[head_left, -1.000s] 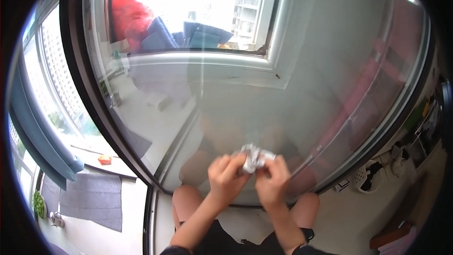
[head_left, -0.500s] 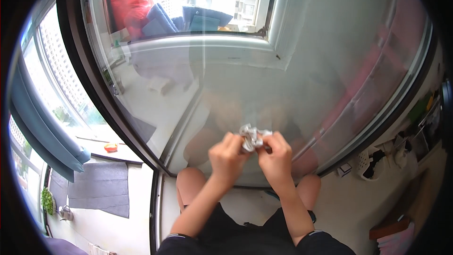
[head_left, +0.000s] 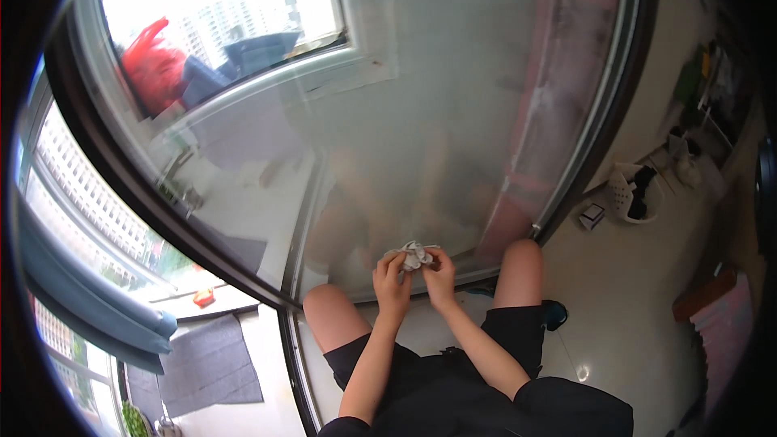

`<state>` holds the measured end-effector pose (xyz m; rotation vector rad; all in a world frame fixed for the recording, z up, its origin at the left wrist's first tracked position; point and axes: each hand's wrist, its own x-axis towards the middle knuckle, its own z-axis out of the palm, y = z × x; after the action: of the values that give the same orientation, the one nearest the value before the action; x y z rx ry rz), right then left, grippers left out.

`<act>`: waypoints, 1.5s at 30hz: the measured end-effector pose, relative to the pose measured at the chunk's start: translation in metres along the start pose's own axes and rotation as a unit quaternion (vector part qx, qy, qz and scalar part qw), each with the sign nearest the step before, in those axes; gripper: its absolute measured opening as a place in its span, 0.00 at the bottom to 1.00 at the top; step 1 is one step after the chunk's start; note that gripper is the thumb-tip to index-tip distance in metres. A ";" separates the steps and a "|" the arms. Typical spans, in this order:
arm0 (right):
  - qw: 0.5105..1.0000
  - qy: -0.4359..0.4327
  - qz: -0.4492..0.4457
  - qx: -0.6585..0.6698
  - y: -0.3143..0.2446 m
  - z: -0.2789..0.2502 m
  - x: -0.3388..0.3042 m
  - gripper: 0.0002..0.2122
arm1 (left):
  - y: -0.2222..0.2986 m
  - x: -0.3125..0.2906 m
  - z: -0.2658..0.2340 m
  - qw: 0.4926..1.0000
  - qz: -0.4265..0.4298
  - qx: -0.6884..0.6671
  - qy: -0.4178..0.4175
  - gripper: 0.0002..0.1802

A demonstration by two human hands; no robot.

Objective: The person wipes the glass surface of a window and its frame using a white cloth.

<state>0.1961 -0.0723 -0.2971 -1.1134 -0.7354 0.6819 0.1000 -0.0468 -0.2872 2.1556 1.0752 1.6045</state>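
Between my knees, both hands meet on a crumpled whitish-grey wad (head_left: 415, 256). Whether it is cloth or paper, I cannot tell. My left hand (head_left: 392, 281) pinches its left side with thumb and fingers. On the other side my right hand (head_left: 439, 279) grips it the same way. Just beyond the hands stands a large dark-framed glass panel (head_left: 437, 89), with faint reflections of my arms and legs in it. I cannot make out a gap or contact between wad and glass.
Left of the frame, a grey mat (head_left: 214, 364) lies on a pale floor near a blue-grey curtain (head_left: 97, 299) and an orange item (head_left: 204, 298). To the right are a white basket (head_left: 636, 194) with dark items and a small box (head_left: 592, 215). My knees flank the hands.
My view has turned, so the glass panel and window sit further left. My hands are lower in the picture, nearer my lap, still holding the wad, with their fingers less tightly curled.
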 end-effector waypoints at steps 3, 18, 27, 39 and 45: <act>0.995 0.022 -0.023 -0.095 -0.001 -0.008 -0.004 0.10 | 0.004 -0.005 0.014 0.995 -0.066 -0.078 -0.012 0.21; 0.994 -0.048 -0.002 -0.095 -0.003 -0.035 -0.020 0.24 | -0.002 -0.029 0.035 0.897 -0.225 -0.365 -0.108 0.21; 0.983 0.071 -0.164 -0.035 -0.152 -0.107 0.045 0.21 | 0.158 0.068 0.068 0.882 -0.066 -0.433 -0.176 0.20; 0.830 0.120 -0.473 -0.269 -0.213 -0.109 0.119 0.18 | 0.193 0.141 0.092 0.976 0.092 -0.197 0.020 0.20; 0.795 0.177 -0.444 -0.373 -0.217 -0.093 0.117 0.26 | 0.166 0.121 0.058 0.966 0.031 -0.252 -0.050 0.21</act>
<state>0.3644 -0.0929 -0.0952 -1.3539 -1.1096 -0.6815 0.2358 -0.0675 -0.1233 1.9108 0.4988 1.5633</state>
